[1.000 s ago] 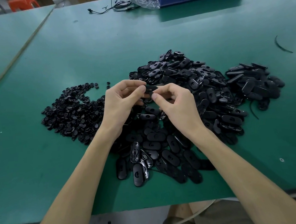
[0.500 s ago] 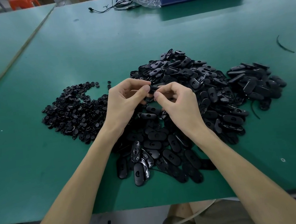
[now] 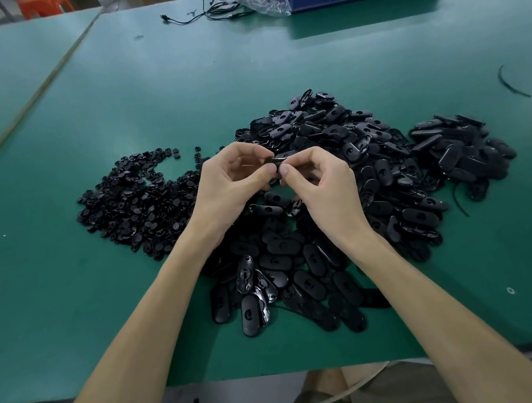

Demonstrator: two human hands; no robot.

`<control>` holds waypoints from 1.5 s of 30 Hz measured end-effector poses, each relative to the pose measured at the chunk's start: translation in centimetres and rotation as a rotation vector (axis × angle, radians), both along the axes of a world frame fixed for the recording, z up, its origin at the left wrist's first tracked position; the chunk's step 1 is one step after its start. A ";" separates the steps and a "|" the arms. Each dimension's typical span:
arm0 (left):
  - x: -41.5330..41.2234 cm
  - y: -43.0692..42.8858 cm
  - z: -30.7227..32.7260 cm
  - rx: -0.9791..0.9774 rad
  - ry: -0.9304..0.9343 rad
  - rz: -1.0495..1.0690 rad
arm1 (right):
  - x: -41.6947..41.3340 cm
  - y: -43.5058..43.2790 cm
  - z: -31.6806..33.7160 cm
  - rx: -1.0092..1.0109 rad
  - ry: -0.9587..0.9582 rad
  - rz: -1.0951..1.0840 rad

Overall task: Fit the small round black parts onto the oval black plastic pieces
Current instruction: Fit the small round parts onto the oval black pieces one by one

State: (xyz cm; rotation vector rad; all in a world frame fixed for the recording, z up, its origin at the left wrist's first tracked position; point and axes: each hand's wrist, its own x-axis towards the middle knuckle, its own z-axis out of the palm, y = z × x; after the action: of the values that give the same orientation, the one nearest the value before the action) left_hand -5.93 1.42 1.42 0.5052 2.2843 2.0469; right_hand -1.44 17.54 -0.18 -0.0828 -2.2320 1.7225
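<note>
- The table (image 3: 179, 79) carries what I judge to be most of the job, not yet done.
- A wide heap of oval pieces (image 3: 386, 169) lies loose mid-table, with long axes pointing every way.
- The smaller heap (image 3: 459, 151) at the right may be finished ones; I cannot tell.
- The pile of round parts (image 3: 133, 205) on the left is large.
- Left hand (image 3: 227, 185) and right hand (image 3: 325, 185), raised above the heap, each pinch one end of the held piece (image 3: 278, 160).
- It shows edge-on, with its long axis running left to right. Whether a round part is seated is hidden.
</note>
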 end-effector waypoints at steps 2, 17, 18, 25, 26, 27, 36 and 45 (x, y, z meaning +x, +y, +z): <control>0.0 0.0 0.0 0.007 -0.013 -0.012 | 0.0 0.1 0.0 -0.001 0.008 0.000; -0.3 -0.2 -0.6 0.091 -0.174 -0.058 | -0.1 0.1 -0.1 -0.126 0.041 0.003; -0.3 -0.2 -0.6 0.094 -0.174 -0.057 | -0.2 0.1 -0.1 -0.126 0.041 0.006; -0.3 0.0 -0.6 0.108 -0.182 -0.067 | -0.3 0.2 -0.3 -0.112 0.076 0.039; -0.3 0.0 -0.6 0.109 -0.184 -0.069 | -0.3 0.2 -0.3 -0.111 0.081 0.041; -0.4 0.0 -0.6 0.112 -0.187 -0.071 | -0.3 0.2 -0.3 -0.115 0.088 0.045; -0.4 -0.1 -0.5 0.152 -0.249 -0.099 | -0.5 0.1 -0.6 -0.171 0.142 0.051; -0.2 -0.2 0.0 0.142 -0.291 -0.152 | -0.5 0.3 -0.4 -0.206 0.143 0.015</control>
State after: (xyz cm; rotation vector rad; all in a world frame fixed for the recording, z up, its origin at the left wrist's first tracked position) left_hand -6.17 1.23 1.41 0.3470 1.8899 2.0620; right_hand -1.99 17.83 -0.62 0.0100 -1.9554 1.8983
